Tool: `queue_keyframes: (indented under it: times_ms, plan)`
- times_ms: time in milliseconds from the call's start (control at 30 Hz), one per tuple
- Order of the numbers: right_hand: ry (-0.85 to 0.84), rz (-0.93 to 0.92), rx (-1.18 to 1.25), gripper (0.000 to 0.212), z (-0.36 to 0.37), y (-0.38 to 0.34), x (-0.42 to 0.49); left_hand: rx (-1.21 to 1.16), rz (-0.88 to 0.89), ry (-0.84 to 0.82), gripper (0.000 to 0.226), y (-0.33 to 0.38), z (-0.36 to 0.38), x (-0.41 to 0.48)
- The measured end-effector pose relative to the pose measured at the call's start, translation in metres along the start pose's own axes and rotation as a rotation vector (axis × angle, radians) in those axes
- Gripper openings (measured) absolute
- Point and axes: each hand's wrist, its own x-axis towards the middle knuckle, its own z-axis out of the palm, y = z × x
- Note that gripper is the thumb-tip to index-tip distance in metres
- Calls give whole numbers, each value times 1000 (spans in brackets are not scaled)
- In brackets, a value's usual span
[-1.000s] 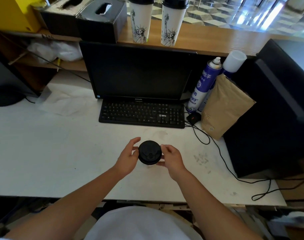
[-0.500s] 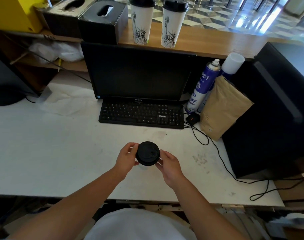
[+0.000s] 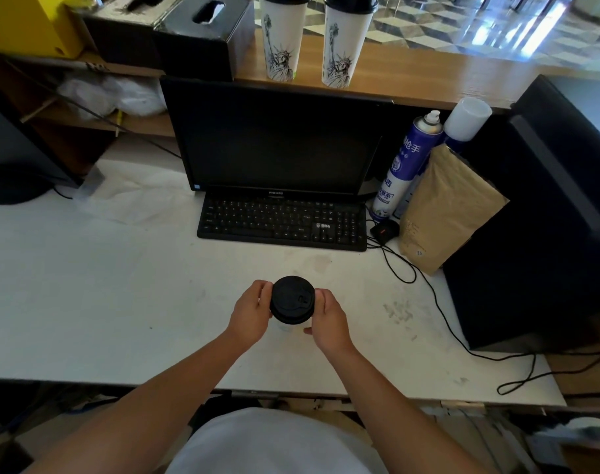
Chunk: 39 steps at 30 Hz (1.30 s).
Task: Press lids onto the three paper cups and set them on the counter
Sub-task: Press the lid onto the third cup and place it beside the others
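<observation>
Ok, I see black round plastic lid (image 3: 292, 299) sitting on paper cup (image 3: 289, 326) over white desk (image 3: 86, 285). Left hand (image 3: 250, 316) and right hand (image 3: 327, 319) curled around rim, fingertips touching lid edge. Two lidded printed cups (image 3: 282, 39) on wooden counter (image 3: 411, 73).

View from above a white desk (image 3: 96, 282). The left hand (image 3: 250, 315) and right hand (image 3: 330, 320) close around a paper cup (image 3: 290, 326) from either side, fingertips at the rim of its black lid (image 3: 292, 299); the cup body is almost wholly hidden beneath the lid, so whether it rests on the desk cannot be told. Behind the hands lie a black keyboard (image 3: 281, 222) and a dark monitor (image 3: 278, 140). On the wooden counter (image 3: 428, 73) above stand two lidded cups (image 3: 283, 39) (image 3: 344, 44), side by side. Right of the keyboard stand a spray can (image 3: 402, 165) and a brown paper bag (image 3: 445, 213).
</observation>
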Motion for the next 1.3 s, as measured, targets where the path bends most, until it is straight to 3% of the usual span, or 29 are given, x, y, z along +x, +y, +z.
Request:
queue_keyframes:
  times_ms: [300,433,567,667,933,1300]
  plan:
    - [78,-155,-277,38,0,3,1,172,197,17,32,1,-6,4]
    - [113,-131,-118,32,-2,2,0,56,240,11,33,3,-9,2]
    - [108,-17,190,23,-4,1,-2,-105,117,13,26,4,-10,-3]
    - [108,6,259,22,-1,1,-3,-134,31,68,14,2,-11,-3]
    - [51,37,254,22,6,2,-7,-171,-130,85,26,0,-9,-3]
    - [-19,87,136,37,9,2,-1,-133,-113,44,23,5,-11,1]
